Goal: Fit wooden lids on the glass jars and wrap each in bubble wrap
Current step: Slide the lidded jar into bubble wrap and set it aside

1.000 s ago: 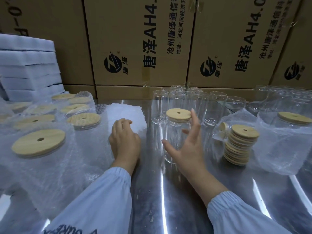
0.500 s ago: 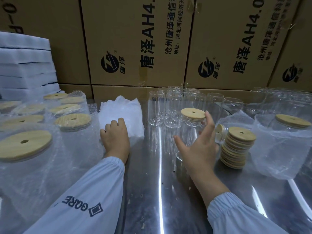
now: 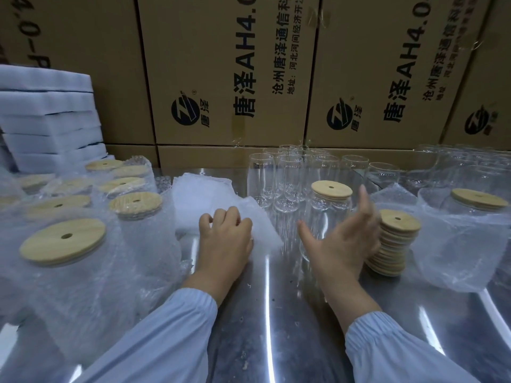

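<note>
One lidded glass jar (image 3: 327, 217) stands upright mid-way across the bench (image 3: 271, 313), its wooden lid (image 3: 331, 189) seated on top. The right hand (image 3: 343, 241) hovers at its near right side, fingers straight and spread. The left hand (image 3: 225, 241), fingers curled, grips a bubble-wrap sheet (image 3: 204, 197) just left. A lid stack (image 3: 398, 239) sits right, wrapped jars (image 3: 138, 217) left, bare jars (image 3: 287, 175) farther back.

tan lids (image 3: 392, 239), brown boxes (image 3: 226, 73), pale-blue sleeves (image 3: 171, 338)
</note>
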